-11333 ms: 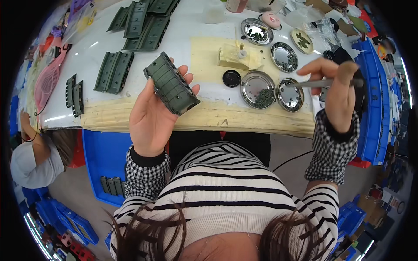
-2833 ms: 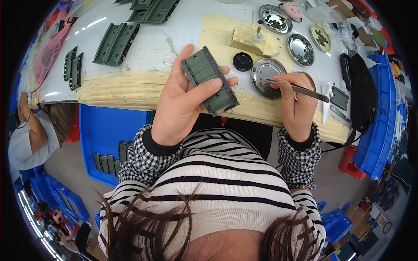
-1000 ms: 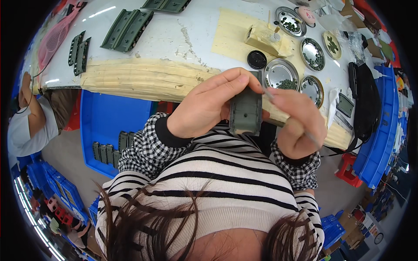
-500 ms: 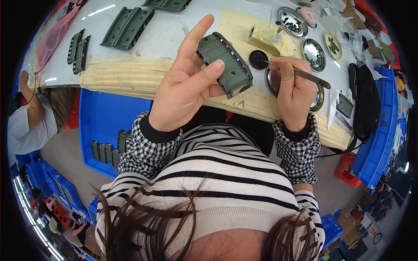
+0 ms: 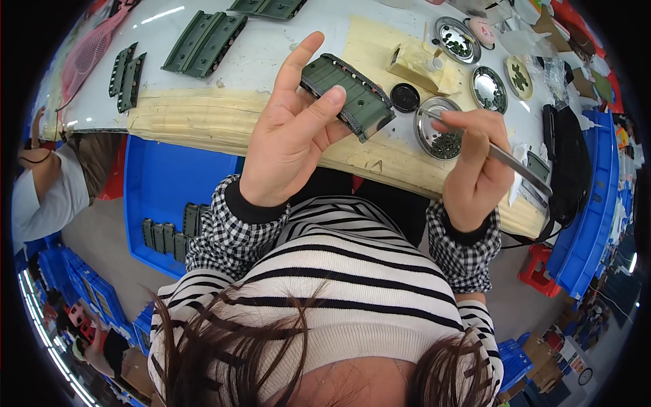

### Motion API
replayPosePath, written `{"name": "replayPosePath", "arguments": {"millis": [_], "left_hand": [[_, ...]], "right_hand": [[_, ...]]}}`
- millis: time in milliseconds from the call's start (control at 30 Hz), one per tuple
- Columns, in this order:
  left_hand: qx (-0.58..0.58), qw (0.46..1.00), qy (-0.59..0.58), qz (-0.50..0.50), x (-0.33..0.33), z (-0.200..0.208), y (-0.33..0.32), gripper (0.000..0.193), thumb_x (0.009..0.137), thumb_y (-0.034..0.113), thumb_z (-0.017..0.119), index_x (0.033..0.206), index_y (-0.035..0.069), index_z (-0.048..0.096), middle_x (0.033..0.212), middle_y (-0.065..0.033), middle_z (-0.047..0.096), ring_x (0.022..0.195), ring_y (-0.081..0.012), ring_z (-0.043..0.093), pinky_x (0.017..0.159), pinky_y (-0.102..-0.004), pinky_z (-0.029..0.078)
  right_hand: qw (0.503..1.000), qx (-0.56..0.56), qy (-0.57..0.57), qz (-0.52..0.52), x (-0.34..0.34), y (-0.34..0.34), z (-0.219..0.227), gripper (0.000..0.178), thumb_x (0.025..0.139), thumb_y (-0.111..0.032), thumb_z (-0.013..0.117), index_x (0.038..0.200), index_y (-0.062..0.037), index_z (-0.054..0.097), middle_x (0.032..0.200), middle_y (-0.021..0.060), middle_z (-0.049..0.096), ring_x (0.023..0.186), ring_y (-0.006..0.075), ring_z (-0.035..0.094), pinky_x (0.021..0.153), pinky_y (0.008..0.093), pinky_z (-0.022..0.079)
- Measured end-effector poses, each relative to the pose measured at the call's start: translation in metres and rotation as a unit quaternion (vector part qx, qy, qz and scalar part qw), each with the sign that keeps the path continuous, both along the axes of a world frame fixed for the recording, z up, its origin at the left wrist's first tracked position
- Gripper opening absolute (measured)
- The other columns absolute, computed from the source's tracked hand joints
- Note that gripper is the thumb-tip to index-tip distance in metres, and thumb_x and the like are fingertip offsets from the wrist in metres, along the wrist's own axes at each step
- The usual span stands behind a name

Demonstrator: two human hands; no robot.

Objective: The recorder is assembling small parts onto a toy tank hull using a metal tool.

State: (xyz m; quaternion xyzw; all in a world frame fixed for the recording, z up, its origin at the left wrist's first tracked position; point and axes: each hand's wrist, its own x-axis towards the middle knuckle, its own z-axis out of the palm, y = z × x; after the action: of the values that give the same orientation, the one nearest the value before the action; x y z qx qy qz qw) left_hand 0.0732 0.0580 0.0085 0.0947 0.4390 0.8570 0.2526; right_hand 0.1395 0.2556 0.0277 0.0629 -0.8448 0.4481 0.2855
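Note:
My left hand (image 5: 278, 146) is closed round a green plastic model part (image 5: 359, 107) with a dark track-like edge, thumb on top and index finger stretched out. Small pale and reddish dots run along the part's upper edge. Steel tweezers (image 5: 521, 168) are gripped in my right hand (image 5: 478, 173), their tips over the left side of a round metal dish (image 5: 427, 136) of small dark pieces. Whether the tips hold anything is too small to tell. Just left of that dish lies a black round cap or shallow pot (image 5: 405, 98).
Behind the dish stands a yellowish tape-wrapped block (image 5: 417, 68). Metal dishes (image 5: 479, 80) of small green parts lie farther right. Larger green parts (image 5: 205, 44) and a pink basket (image 5: 88, 61) are at left. A blue bin (image 5: 156, 176) sits below the table's left edge.
My right hand with the tweezers has moved right and toward me, away from the black pot, uncovering the metal dish. The green part in my left hand has tilted slightly.

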Motion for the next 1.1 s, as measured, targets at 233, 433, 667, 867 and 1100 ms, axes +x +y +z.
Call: {"name": "replayPosePath", "arguments": {"millis": [233, 433, 667, 867, 1100], "left_hand": [[0.009, 1.000, -0.001, 0.006, 0.006, 0.005, 0.007, 0.059, 0.099, 0.011, 0.043, 0.149, 0.011, 0.011, 0.131, -0.0143, 0.047, 0.123, -0.0329, 0.050, 0.098, -0.0399, 0.049], [0.018, 1.000, -0.003, 0.005, 0.009, 0.007, 0.008, 0.058, 0.099, 0.011, 0.042, 0.149, 0.011, 0.011, 0.130, -0.0134, 0.048, 0.122, -0.0314, 0.051, 0.100, -0.0408, 0.047], [0.019, 1.000, -0.009, 0.012, 0.010, 0.006, 0.009, 0.057, 0.100, 0.012, 0.042, 0.148, 0.011, 0.012, 0.129, -0.0132, 0.049, 0.121, -0.0310, 0.052, 0.100, -0.0410, 0.047], [0.016, 1.000, -0.006, 0.013, 0.010, 0.007, 0.008, 0.057, 0.100, 0.013, 0.042, 0.148, 0.011, 0.013, 0.129, -0.0130, 0.049, 0.121, -0.0308, 0.052, 0.100, -0.0410, 0.047], [0.021, 1.000, -0.008, 0.018, 0.013, 0.006, 0.010, 0.057, 0.100, 0.012, 0.042, 0.148, 0.013, 0.011, 0.129, -0.0129, 0.049, 0.121, -0.0303, 0.052, 0.099, -0.0402, 0.048]], "right_hand": [[0.990, -0.083, 0.003, 0.112, 0.013, -0.020, 0.006, 0.015, 0.093, -0.009, 0.054, 0.094, 0.0032, 0.064, 0.091, 0.0134, 0.068, 0.077, 0.0207, 0.062, 0.069, 0.0279, 0.049], [0.987, -0.114, -0.032, 0.108, 0.016, -0.028, 0.005, 0.015, 0.094, -0.009, 0.054, 0.095, 0.0033, 0.063, 0.095, 0.0154, 0.068, 0.073, 0.0171, 0.062, 0.065, 0.0253, 0.050], [0.985, -0.132, -0.037, 0.103, 0.018, -0.028, 0.003, 0.015, 0.095, -0.008, 0.052, 0.096, 0.0028, 0.063, 0.095, 0.0151, 0.068, 0.074, 0.0170, 0.062, 0.067, 0.0260, 0.050], [0.986, -0.124, -0.040, 0.103, 0.018, -0.028, 0.003, 0.014, 0.094, -0.007, 0.053, 0.096, 0.0025, 0.063, 0.095, 0.0147, 0.068, 0.074, 0.0174, 0.062, 0.066, 0.0259, 0.050], [0.993, -0.065, -0.018, 0.099, 0.017, -0.027, 0.001, 0.011, 0.091, -0.005, 0.057, 0.096, 0.0022, 0.063, 0.096, 0.0163, 0.068, 0.077, 0.0221, 0.065, 0.068, 0.0272, 0.051]]}}
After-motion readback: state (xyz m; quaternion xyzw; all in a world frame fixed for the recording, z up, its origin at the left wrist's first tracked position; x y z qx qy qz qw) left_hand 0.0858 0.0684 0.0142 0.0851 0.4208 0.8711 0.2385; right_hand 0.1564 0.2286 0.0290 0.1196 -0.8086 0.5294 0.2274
